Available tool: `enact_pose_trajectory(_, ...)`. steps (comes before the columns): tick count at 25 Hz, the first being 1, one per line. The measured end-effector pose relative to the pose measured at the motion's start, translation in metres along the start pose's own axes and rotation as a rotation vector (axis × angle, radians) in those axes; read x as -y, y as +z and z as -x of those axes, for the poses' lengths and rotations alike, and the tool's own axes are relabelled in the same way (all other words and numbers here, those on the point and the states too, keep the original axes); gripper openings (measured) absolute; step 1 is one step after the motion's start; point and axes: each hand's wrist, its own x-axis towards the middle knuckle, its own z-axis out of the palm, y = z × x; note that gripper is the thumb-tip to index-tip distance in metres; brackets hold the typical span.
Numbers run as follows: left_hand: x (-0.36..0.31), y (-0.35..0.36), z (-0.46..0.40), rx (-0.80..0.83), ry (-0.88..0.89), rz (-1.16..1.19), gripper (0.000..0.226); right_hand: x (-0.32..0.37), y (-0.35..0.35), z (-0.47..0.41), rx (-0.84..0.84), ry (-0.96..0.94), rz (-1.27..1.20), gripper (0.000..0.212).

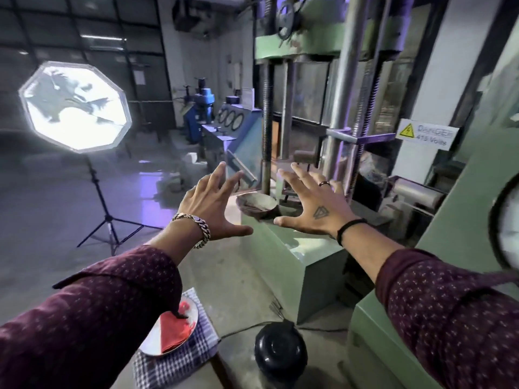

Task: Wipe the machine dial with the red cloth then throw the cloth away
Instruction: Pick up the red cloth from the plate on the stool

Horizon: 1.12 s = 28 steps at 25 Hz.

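Overhead, both arms reached forward in dark red patterned sleeves, and neither grip held anything. At about 11 o'clock from the frame's centre the left hand (212, 204) was spread wide, fingers apart, a chain bracelet (196, 230) on its wrist. At about 1 o'clock the right hand (314, 209) was likewise splayed wide, with a ring on one finger and a dark band at the wrist.

Down at 7 o'clock the red cloth (177, 331) lay folded on a shiny metal plate (153, 342), which sat on a blue-and-white checked cloth (179, 363) over a small worktop; the left sleeve hid part of the plate. Just beside it, at 6 o'clock, stood a black round-topped bin (279, 350) on the grey concrete floor (56, 203).

At 3 o'clock, the white machine dial (509, 228) was cut off by the frame edge, set in a pale green machine (455, 209). Beyond the hands rose steel columns and threaded rods, with a shallow metal bowl (257, 204) on the green base between the two hands. A yellow-and-white danger sign (427, 134) hung at 2 o'clock. At 10 o'clock, a bright octagonal studio lamp (74, 105) stood on a black tripod, well apart from the machine, in a dim workshop with blue equipment behind.
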Motion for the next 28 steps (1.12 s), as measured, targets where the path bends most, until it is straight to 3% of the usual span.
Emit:
enact_pose_trajectory(6, 0.153, 0.053, 0.023, 0.093, -0.145, -0.014, 0.142, 0.112, 0.114, -0.089, 0.125, -0.102, -0.074, 0.119)
enact_pose_trajectory(13, 0.286, 0.136, 0.066, 0.247, -0.314, 0.031, 0.143, 0.193, 0.259, -0.147, 0.293, -0.161, -0.096, 0.119)
enact_pose_trajectory(24, 0.415, 0.283, 0.14, 0.469, -0.469, 0.065, 0.14, 0.263, 0.502, -0.147, 0.697, -0.09, -0.209, 0.114)
enact_pose_trajectory(28, 0.45, 0.338, 0.166, 0.499, -0.481, 0.046, 0.136, 0.278, 0.593, -0.133, 0.84, 0.057, -0.305, 0.105)
